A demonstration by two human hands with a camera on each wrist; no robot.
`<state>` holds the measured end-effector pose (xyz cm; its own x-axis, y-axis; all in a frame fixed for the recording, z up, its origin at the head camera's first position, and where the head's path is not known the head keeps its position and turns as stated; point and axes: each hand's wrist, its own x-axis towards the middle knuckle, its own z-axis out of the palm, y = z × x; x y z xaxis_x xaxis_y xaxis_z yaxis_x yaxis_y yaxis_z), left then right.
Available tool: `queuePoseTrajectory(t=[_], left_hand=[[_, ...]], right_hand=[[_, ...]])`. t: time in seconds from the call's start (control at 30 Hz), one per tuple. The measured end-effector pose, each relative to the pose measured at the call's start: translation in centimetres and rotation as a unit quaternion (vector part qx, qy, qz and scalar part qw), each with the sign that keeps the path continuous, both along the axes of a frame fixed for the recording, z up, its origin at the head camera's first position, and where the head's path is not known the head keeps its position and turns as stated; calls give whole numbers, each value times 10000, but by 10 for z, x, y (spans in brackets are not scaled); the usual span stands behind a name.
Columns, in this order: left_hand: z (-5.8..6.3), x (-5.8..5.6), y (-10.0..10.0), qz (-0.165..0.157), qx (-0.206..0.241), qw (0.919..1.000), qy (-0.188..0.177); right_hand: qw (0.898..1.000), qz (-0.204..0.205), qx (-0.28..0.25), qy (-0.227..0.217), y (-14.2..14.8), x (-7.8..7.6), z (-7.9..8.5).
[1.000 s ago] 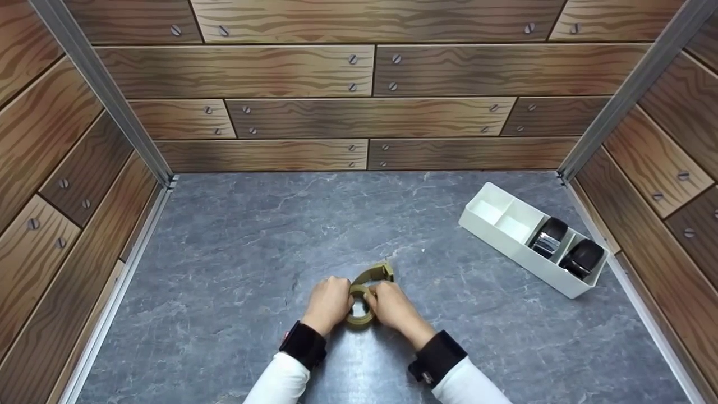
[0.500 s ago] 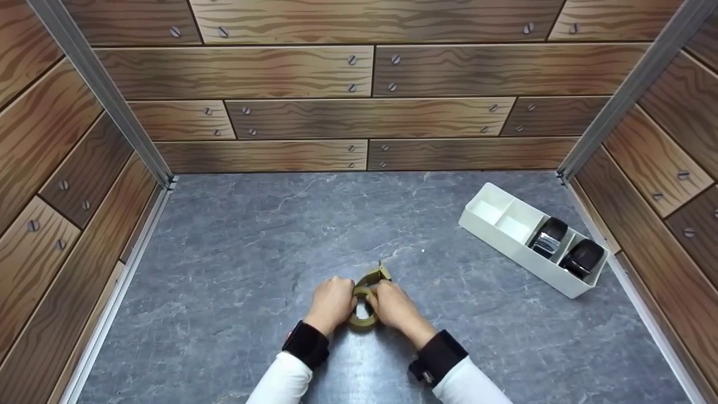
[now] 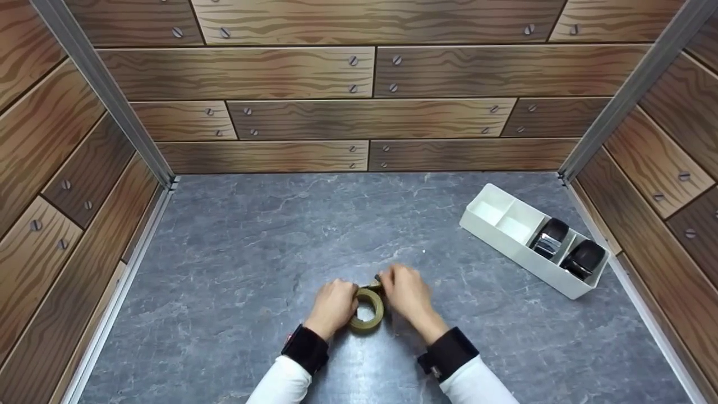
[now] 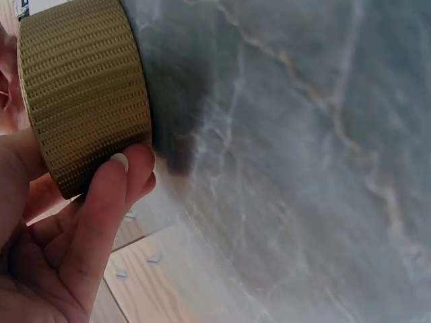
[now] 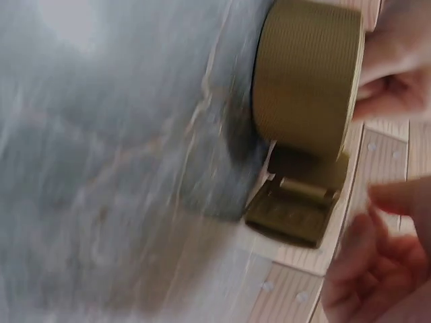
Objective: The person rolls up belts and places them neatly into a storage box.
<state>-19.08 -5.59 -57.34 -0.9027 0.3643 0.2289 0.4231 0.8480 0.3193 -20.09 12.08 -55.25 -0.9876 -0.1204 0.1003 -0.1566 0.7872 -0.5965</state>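
Note:
An olive webbing belt (image 3: 377, 320), wound into a coil, stands on edge on the grey marbled surface. Its metal buckle (image 5: 286, 217) sticks out from the coil at the far side. My left hand (image 3: 333, 306) grips the coil from the left; in the left wrist view the thumb and fingers (image 4: 108, 192) pinch the woven band's lower end. Just right of the buckle is my right hand (image 3: 408, 292). The right wrist view shows its fingers (image 5: 357, 252) loosely bent, with a gap between them and the buckle.
A white divided box (image 3: 519, 255) lies at an angle on the right. Two of its compartments hold coiled black belts (image 3: 583, 259) with shiny buckles. Wood-patterned walls (image 3: 303, 118) enclose the surface at the back and sides.
My right hand has let go of the coil and moved forward and right, beside the buckle. The buckle end sits closer to the coil. My left hand has stayed nearly in place.

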Motion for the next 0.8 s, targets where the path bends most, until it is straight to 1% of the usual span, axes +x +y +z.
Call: queuePoseTrajectory(t=[0.03, 0.07, 0.17, 0.23, 0.3, 0.43, 0.57, 0.7, 0.8], left_hand=[[1, 1, 0, 7, 41, 10000, -8], [2, 1, -1, 15, 79, 10000, -6], [6, 1, -3, 84, 244, 9996, 94], [9, 1, -4, 106, 361, 9989, 284], [11, 1, -5, 118, 469, 9975, 510], [14, 2, -8, 108, 694, 9934, 910], [17, 3, -11, 32, 841, 9894, 1185], [22, 3, -12, -176, 720, 9847, 1578], [25, 3, -12, -472, 548, 9773, 1990]], right_hand=[[9999, 30, -53, 94, 3, -3, -1], [9997, 152, -105, 160, 6, -5, -2], [9964, 756, -377, 78, 14, -10, -2], [9914, 1169, -589, -77, 18, -12, 0], [9865, 1427, -787, -182, 21, -11, 3], [9805, 1607, -1107, -230, 23, -10, 11], [9781, 1658, -1211, -334, 22, -7, 21], [9756, 1866, -1039, -508, 19, -2, 32], [9722, 2042, -938, -663, 17, 1, 41]])
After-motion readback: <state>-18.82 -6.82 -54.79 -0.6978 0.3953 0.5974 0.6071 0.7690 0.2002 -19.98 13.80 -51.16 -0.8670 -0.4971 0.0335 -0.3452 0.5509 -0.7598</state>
